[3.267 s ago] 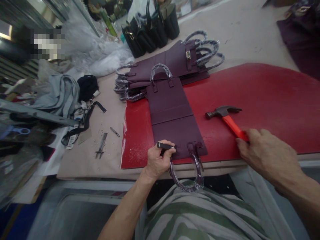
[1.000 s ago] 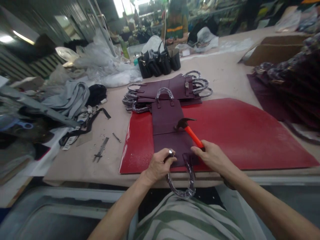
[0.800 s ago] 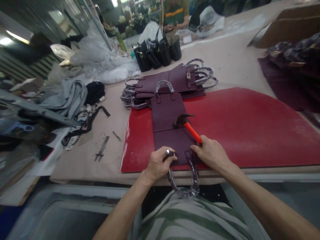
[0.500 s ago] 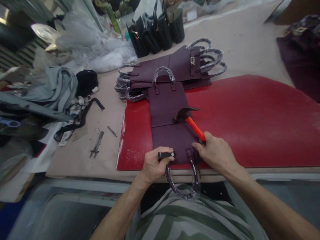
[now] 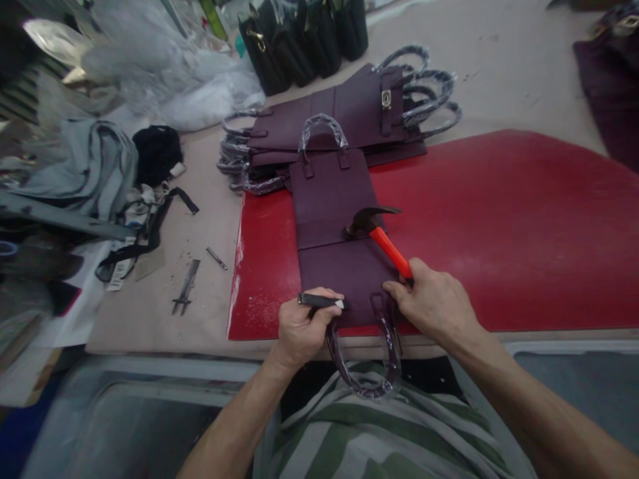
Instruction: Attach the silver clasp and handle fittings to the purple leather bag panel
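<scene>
A flat purple leather bag panel [image 5: 335, 226] lies on a red mat [image 5: 499, 219], one handle at its far end and one plastic-wrapped handle [image 5: 367, 372] hanging over the table's near edge. My left hand [image 5: 302, 326] is closed around a dark metal punch [image 5: 319, 301], which rests on the panel's near left corner. My right hand [image 5: 434, 306] grips the orange handle of a hammer [image 5: 382, 233], whose dark head rests on the middle of the panel.
A stack of purple bag panels [image 5: 339, 113] lies beyond the mat, with black handbags [image 5: 299, 40] behind it. Left of the mat lie small metal tools [image 5: 187, 286], black straps [image 5: 144, 236], grey cloth [image 5: 80, 166] and plastic wrap. More purple pieces [image 5: 609, 86] sit far right.
3.3 s ago the hammer lay on the mat to the right; my right hand has carried it over the panel. My left hand has tipped the punch from upright to lying sideways.
</scene>
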`<state>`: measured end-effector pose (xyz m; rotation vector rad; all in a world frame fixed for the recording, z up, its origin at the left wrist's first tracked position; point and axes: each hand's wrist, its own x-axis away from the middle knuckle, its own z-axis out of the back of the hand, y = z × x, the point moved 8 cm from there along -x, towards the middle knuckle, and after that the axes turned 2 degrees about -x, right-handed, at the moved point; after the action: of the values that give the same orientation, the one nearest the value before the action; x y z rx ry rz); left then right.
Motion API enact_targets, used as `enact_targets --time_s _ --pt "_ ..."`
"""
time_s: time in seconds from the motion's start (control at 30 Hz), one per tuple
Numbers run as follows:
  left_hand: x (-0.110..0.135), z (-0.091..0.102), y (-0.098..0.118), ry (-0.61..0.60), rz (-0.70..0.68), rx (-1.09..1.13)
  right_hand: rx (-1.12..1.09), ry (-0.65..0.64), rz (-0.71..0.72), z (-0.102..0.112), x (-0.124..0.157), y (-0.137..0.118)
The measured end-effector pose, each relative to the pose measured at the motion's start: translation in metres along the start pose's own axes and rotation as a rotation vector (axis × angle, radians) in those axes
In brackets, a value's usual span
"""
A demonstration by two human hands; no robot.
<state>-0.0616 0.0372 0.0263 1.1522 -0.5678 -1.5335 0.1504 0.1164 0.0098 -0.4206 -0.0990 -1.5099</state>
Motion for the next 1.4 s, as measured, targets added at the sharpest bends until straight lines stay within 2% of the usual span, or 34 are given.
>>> enact_targets --time_s 0.37,0.63,0.8,1.1,1.2,1.33,1.4 --pt "-0.007 -0.013 0.013 -0.043 -0.069 -0.013 -0.012 -0.008 0.016 -0.002 0.0 0.0" --pt "-0.005 -0.013 0.018 0.001 -0.133 -0.106 -0.01 0.003 0.031 -0.003 0.001 0.0" --pt "-0.007 -0.017 0.02 -0.005 -0.118 -0.112 -0.017 0.009 0.046 -0.004 0.0 0.0" --pt "-0.013 -0.026 0.017 -0.096 -0.049 -0.138 -0.055 0.044 0.075 -0.001 0.002 0.0" --pt "-0.014 -0.026 0.016 -0.105 -0.042 -0.125 -0.152 0.076 0.113 0.0 -0.002 0.004" --pt "-0.012 -0.029 0.02 -0.11 -0.104 -0.141 -0.522 0.028 0.173 -0.004 -0.009 0.011" --pt "-0.01 -0.031 0.022 -0.113 -0.147 -0.161 -0.634 -0.002 0.188 -0.004 -0.006 0.016"
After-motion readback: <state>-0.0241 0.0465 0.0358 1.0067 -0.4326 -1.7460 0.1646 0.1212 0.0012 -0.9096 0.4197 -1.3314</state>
